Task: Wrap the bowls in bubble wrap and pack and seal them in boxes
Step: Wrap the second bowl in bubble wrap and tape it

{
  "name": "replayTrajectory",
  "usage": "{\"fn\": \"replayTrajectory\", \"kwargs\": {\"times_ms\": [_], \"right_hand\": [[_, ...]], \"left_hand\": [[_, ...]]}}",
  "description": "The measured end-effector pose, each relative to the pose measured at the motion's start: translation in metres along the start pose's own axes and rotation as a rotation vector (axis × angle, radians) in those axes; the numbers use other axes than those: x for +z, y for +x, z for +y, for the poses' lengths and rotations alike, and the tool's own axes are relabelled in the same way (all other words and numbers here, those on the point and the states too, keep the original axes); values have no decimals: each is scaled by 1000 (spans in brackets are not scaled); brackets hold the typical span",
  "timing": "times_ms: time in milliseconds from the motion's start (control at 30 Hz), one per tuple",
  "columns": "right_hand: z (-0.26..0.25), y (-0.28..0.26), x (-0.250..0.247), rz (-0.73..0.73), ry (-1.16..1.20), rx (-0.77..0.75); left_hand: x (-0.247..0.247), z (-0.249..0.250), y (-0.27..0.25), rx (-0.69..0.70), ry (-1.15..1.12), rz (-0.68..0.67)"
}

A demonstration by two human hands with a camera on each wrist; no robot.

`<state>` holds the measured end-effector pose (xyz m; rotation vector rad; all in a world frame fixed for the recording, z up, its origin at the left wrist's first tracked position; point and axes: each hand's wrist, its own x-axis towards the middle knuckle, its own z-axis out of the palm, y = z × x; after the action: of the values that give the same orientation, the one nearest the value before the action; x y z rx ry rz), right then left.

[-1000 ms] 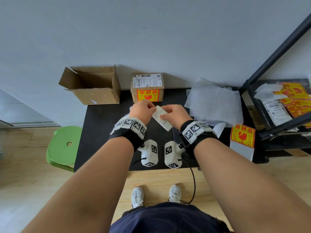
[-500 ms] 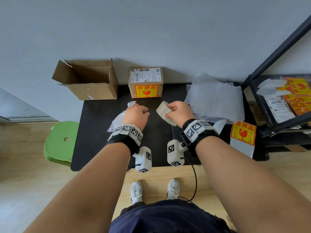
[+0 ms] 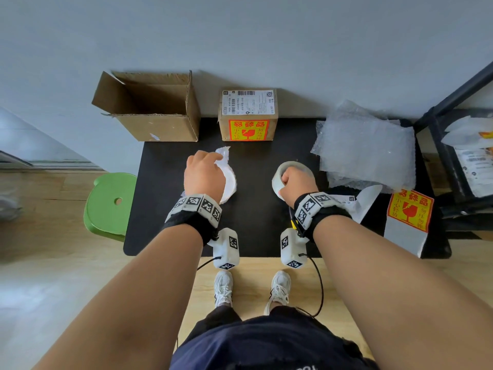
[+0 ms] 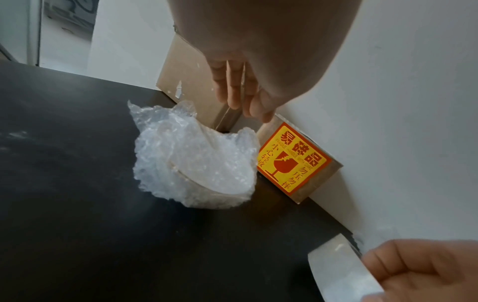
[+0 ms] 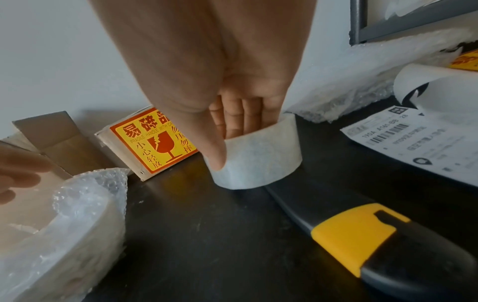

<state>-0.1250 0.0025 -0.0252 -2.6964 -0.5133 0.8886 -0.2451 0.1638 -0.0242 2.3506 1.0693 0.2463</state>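
Bubble wrap is swathing the bowl (image 4: 196,163), which is sitting on the black table (image 3: 256,231) at about 10 o'clock from its centre, with the open box (image 3: 149,113) lying beyond at 11 o'clock. The left hand (image 3: 204,176) is hovering over the bundle with fingers relaxed and nearly straight; whether it is touching cannot be told. The right hand (image 5: 232,114) is gripping the tape roll (image 5: 258,159) at 2 o'clock, fingers inside the core, thumb outside. The bundle is likely handling as light, fragile, springy and slippery, so cupping its sides from below is looking wiser than pinching loose film.
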Motion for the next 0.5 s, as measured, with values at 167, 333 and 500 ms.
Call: {"fn": "replayTrajectory", "kwargs": {"times_ms": [167, 333, 500], "right_hand": [[-15, 2, -7, 11, -79, -4], [-35, -7, -5, 129, -19, -177], [-52, -10, 14, -45, 78, -274]], "left_hand": [[-7, -14, -4, -168, 38, -33], [-10, -19, -15, -380, 70, -259], [-4, -30, -32, -333, 22, -199]]}}
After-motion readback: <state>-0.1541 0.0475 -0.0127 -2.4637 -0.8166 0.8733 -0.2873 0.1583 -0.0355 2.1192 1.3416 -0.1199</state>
